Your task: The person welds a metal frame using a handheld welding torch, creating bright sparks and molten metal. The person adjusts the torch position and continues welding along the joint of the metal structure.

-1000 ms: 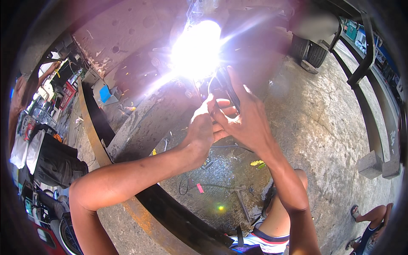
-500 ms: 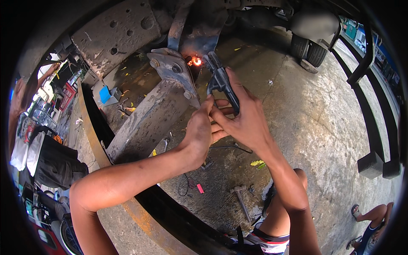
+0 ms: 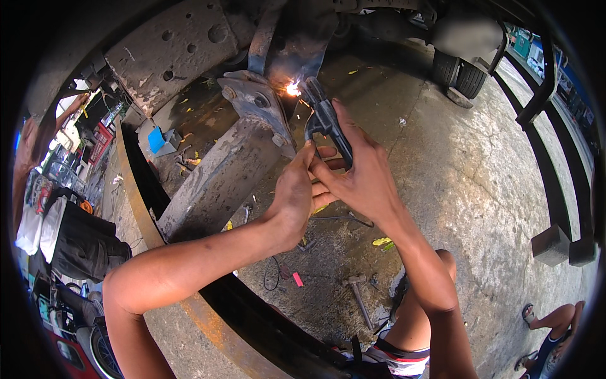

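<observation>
right hand (image 3: 363, 167): grip closed round the handle of the black electrode holder (image 3: 329, 120), index finger laid along its side
left hand (image 3: 293, 192): touching the right hand, fingers overlapping below the handle; i can't tell whether its grip is narrow or holds anything
electrode holder: tilted, head up and to the left, near the bolted bracket (image 3: 252, 98)
spark (image 3: 293, 88): bright orange-white, just left of the holder's head, at the lower end of a dark steel plate (image 3: 297, 47)
bolted bracket: left of the spark, at the upper end of a worn grey beam (image 3: 214, 174)
concrete floor (image 3: 480, 183): below the hands, with a hammer (image 3: 360, 303), a pink-red scrap (image 3: 297, 279) and yellow-green leaves (image 3: 382, 242)
black tires (image 3: 470, 81): ahead, to the right
another person (image 3: 552, 331): at the lower right edge, well apart from the hands
</observation>
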### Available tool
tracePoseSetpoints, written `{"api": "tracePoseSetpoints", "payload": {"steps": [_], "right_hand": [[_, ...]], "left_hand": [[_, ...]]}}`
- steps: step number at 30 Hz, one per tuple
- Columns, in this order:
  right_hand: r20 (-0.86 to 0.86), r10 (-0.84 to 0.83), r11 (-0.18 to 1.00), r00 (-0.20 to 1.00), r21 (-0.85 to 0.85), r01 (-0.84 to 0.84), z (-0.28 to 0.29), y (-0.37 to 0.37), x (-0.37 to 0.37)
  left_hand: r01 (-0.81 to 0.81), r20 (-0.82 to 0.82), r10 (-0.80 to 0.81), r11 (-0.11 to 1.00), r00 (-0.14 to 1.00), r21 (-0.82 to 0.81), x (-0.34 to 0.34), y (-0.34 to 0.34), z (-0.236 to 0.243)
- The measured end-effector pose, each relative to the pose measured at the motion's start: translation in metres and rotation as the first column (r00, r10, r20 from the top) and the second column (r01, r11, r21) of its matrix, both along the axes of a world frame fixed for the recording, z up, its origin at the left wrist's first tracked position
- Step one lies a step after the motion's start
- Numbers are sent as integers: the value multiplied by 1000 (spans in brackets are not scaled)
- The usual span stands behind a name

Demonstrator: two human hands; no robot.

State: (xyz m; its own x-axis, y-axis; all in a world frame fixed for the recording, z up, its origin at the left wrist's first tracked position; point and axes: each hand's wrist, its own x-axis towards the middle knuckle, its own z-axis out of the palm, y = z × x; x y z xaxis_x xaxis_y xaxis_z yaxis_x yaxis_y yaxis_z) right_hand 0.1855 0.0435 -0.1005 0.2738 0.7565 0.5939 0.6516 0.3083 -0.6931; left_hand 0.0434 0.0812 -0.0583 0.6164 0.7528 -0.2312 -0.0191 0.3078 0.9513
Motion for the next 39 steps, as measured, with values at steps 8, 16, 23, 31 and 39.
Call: {"api": "tracePoseSetpoints", "payload": {"steps": [8,16,23,31,39], "right_hand": [[-52,41,999,998,6,-41,0,2,-2],[30,-55,994,998,100,52,-8,-1,2],[68,-46,997,997,70,41,-6,-3,6],[72,-28,999,997,44,25,-4,0,6],[-19,20,999,1000,-29,-20,1,-2,4]], "left_hand": [[2,-7,-2,1000,1000,9,-2,1,0],[68,50,-68,998,996,15,-1,4,-10],[73,31,-74,997,997,16,-1,5,-10],[71,20,-71,997,997,12,-1,6,-10],[53,28,-53,999,998,-4,0,4,-5]]}}
